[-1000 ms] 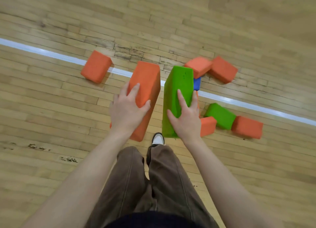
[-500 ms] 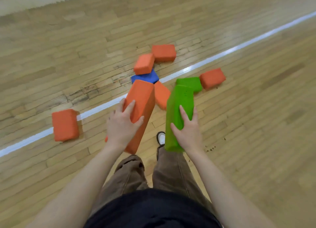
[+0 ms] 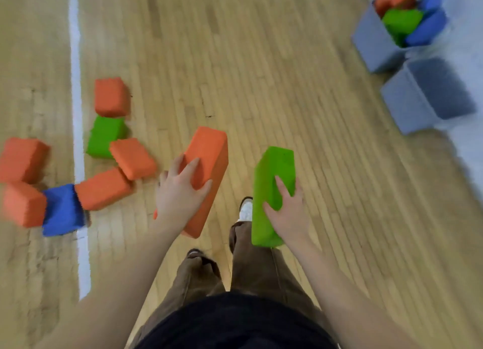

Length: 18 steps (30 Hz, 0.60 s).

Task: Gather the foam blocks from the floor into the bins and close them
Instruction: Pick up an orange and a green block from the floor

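The left hand [image 3: 180, 194] has its grip closed around a long orange block [image 3: 209, 165], fingers over the top face and thumb on the side; the block is off the floor and tilts up toward 1 o'clock. The right hand [image 3: 286, 212] grips a long green block [image 3: 271, 181] the same way, fingers wrapped over its upper face, the block pointing toward 12 o'clock. The two held blocks are apart, with a white shoe [image 3: 246, 210] and brown trousers [image 3: 251, 267] showing between and below them.

At 9 o'clock from the hands, loose blocks lie on the wooden floor [image 3: 261, 74] around a white line [image 3: 77, 113]. An orange cube [image 3: 111, 96] touches a green cube [image 3: 104, 135] just below it. Two more orange blocks [image 3: 133, 157] [image 3: 103, 187] overlap beside the green one. A blue block [image 3: 62, 210] sits across the line, touching the lower orange one. Left of the line are two further orange blocks [image 3: 22, 159] [image 3: 23, 204], blurred.

At 1 to 2 o'clock, well away from the hands, stand two grey bins. The far bin [image 3: 373, 42] is open and holds orange, green and blue blocks piled above its rim. The near bin [image 3: 402, 108], just beside it, is open, and no block shows in its dark inside. Both bins are blurred.
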Each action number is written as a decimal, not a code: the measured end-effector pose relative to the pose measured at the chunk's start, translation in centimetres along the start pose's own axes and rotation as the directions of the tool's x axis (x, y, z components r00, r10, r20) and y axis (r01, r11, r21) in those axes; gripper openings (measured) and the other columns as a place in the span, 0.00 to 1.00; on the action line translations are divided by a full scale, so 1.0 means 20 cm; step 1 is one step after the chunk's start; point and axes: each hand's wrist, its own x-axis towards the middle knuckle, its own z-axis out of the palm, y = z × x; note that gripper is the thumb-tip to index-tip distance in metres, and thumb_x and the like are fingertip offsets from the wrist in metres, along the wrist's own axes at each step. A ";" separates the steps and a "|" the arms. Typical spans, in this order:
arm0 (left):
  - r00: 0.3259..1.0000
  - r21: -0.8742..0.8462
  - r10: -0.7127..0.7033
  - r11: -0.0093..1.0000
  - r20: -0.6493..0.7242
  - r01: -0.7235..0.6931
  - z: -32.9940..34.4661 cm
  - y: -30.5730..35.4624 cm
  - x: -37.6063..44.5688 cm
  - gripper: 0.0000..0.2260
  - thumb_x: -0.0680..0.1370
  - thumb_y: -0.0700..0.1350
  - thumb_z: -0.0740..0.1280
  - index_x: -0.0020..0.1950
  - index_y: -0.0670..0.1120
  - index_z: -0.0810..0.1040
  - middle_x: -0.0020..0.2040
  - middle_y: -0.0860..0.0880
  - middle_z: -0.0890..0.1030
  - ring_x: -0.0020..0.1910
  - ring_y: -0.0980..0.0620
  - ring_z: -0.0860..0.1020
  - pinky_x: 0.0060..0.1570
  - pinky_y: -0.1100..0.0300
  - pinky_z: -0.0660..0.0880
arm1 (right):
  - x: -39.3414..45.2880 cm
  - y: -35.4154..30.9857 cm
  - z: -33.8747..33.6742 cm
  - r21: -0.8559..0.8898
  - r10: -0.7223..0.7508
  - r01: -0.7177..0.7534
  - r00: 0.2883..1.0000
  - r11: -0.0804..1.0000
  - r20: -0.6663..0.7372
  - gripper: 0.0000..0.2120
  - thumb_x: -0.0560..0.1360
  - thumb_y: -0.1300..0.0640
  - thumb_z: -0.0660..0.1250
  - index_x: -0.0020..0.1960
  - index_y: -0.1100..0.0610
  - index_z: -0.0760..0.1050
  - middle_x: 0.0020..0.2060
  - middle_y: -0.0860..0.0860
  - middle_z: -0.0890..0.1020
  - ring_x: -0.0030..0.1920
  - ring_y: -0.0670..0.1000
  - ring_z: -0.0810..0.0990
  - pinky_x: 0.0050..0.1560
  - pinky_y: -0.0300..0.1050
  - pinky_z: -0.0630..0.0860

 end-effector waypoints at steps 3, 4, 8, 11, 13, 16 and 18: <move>0.965 0.040 0.221 0.973 0.143 -0.229 0.19 0.38 0.09 0.26 0.74 0.58 0.66 0.71 0.57 0.67 0.74 0.52 0.62 0.66 0.41 0.66 0.62 0.47 0.65 | -0.05 0.32 -0.11 0.046 0.228 -0.224 0.969 0.973 -0.097 0.33 0.74 0.40 0.63 0.75 0.40 0.52 0.76 0.53 0.47 0.70 0.61 0.63 0.62 0.55 0.71; 0.941 0.045 0.286 0.953 0.183 -0.299 0.25 0.50 0.11 0.26 0.74 0.58 0.66 0.71 0.57 0.66 0.74 0.52 0.62 0.67 0.42 0.65 0.63 0.47 0.64 | -0.07 0.41 -0.14 0.069 0.297 -0.291 0.947 0.954 -0.121 0.33 0.74 0.40 0.62 0.75 0.40 0.52 0.76 0.53 0.47 0.69 0.61 0.64 0.61 0.55 0.71; 0.817 0.025 0.490 0.853 0.304 -0.521 0.53 1.00 0.18 0.26 0.73 0.58 0.67 0.71 0.57 0.67 0.73 0.52 0.62 0.66 0.43 0.66 0.64 0.47 0.64 | -0.11 0.77 -0.24 0.248 0.563 -0.518 0.810 0.818 -0.164 0.33 0.74 0.42 0.64 0.75 0.41 0.54 0.76 0.53 0.49 0.69 0.62 0.65 0.60 0.55 0.72; 0.731 -0.014 0.567 0.794 0.379 -0.608 0.76 1.31 0.24 0.27 0.74 0.58 0.67 0.71 0.56 0.67 0.73 0.52 0.62 0.66 0.44 0.66 0.65 0.47 0.64 | -0.04 0.98 -0.32 0.366 0.678 -0.589 0.711 0.720 -0.189 0.33 0.74 0.42 0.65 0.74 0.40 0.54 0.76 0.52 0.48 0.69 0.61 0.64 0.59 0.56 0.74; 0.691 -0.032 0.591 0.769 0.417 -0.638 0.90 1.49 0.29 0.27 0.73 0.58 0.67 0.71 0.55 0.67 0.73 0.51 0.62 0.67 0.43 0.66 0.66 0.46 0.64 | 0.04 1.09 -0.40 0.399 0.722 -0.620 0.667 0.675 -0.185 0.33 0.74 0.42 0.65 0.74 0.40 0.55 0.76 0.53 0.48 0.69 0.60 0.63 0.60 0.55 0.73; 0.667 -0.021 0.598 0.752 0.445 -0.659 1.08 1.72 0.35 0.27 0.73 0.59 0.67 0.71 0.56 0.68 0.73 0.51 0.63 0.67 0.44 0.66 0.67 0.46 0.63 | 0.19 1.22 -0.53 0.403 0.731 -0.627 0.657 0.666 -0.185 0.33 0.74 0.42 0.64 0.75 0.41 0.54 0.76 0.54 0.49 0.69 0.60 0.63 0.60 0.54 0.72; 0.671 -0.015 0.592 0.755 0.446 -0.656 1.16 1.85 0.41 0.27 0.73 0.59 0.66 0.70 0.56 0.67 0.73 0.52 0.63 0.68 0.44 0.65 0.66 0.46 0.63 | 0.31 1.29 -0.63 0.387 0.714 -0.617 0.674 0.686 -0.190 0.33 0.74 0.41 0.65 0.75 0.41 0.55 0.76 0.54 0.49 0.68 0.61 0.64 0.60 0.54 0.72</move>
